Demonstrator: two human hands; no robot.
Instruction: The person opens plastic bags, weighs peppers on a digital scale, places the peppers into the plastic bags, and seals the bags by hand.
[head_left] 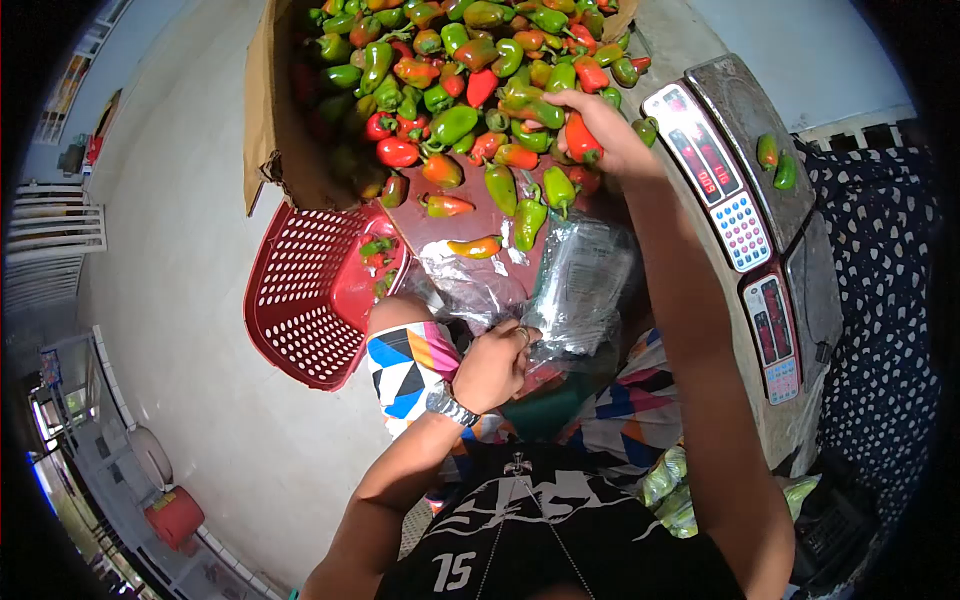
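My right hand (605,135) reaches into the pile of red and green peppers (450,125), its fingers curled around a red-orange pepper (582,138). Below, over my lap, my left hand (493,368) is closed, pinching the edge of a clear plastic bag (580,290). The bag lies at the near end of a dark red surface (435,225), with a few loose peppers just beyond it. A metal watch is on my left wrist.
A red perforated basket (300,290) with a few peppers stands left of my knee. Cardboard (262,110) borders the pile's left side. Two digital scales (705,170) (770,335) stand on the right, the farther one with two peppers on its plate.
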